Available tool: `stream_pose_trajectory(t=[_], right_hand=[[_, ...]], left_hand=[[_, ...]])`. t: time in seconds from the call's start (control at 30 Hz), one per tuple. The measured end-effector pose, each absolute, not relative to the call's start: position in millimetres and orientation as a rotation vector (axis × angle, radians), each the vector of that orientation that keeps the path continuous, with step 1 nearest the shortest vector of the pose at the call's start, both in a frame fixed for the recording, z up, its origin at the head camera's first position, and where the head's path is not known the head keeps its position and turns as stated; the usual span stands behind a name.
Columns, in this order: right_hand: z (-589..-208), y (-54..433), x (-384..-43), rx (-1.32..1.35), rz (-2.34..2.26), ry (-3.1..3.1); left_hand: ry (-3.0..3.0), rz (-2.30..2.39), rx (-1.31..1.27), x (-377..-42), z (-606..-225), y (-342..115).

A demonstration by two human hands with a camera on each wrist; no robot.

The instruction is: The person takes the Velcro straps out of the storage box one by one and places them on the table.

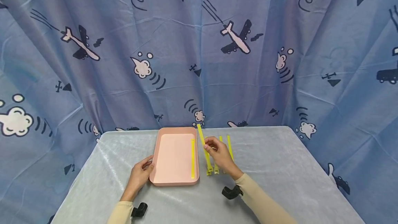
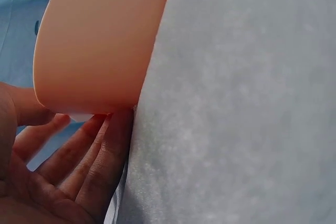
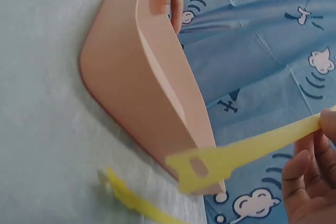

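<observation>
A pink tray (image 1: 172,158) lies on the table, with one yellow hook-and-loop cable tie (image 1: 192,158) lengthwise along its inner right side. At the tray's left edge, my left hand (image 1: 138,175) holds the wall, thumb over the rim and fingers on the outside. My right hand (image 1: 221,155) pinches another yellow cable tie (image 3: 252,148) between thumb and fingers, just right of the tray. Its wide slotted head shows in the right wrist view, in front of the tray's wall. Several more yellow cable ties (image 1: 229,146) lie under and beside my right hand, partly hidden by it.
A pale grey cloth covers the table (image 1: 280,168). Behind it hangs a blue curtain (image 1: 199,61) printed with planes and stars, close to the table's far edge. Black wrist cameras (image 1: 231,193) sit on both forearms.
</observation>
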State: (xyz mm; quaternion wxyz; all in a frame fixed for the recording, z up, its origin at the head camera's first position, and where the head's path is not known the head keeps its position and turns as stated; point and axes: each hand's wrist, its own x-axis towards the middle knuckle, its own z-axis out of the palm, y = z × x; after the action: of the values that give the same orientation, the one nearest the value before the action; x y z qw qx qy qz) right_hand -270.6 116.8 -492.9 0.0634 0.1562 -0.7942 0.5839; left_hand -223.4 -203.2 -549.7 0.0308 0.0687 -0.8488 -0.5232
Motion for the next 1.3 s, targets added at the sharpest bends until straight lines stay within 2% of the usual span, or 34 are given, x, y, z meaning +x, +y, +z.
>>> stream_pose_trajectory(t=[0.23, 0.73, 1.3], right_hand=[[-494.5, 135.7, -275.6, 0.317, 1.861, -2.414], [-496.5, 177.5, -278.7, 0.195, 1.916, -2.448], [-498.8, 223.8, -279.2, -0.047, 1.939, -2.516]], left_hand=[[-2.582, -1.738, 0.219, -224.3, -545.5, -204.7], [-2.568, -1.925, 0.14, -227.8, -546.9, -218.1], [-2.614, -1.911, 0.165, -225.5, -550.3, -217.9]])
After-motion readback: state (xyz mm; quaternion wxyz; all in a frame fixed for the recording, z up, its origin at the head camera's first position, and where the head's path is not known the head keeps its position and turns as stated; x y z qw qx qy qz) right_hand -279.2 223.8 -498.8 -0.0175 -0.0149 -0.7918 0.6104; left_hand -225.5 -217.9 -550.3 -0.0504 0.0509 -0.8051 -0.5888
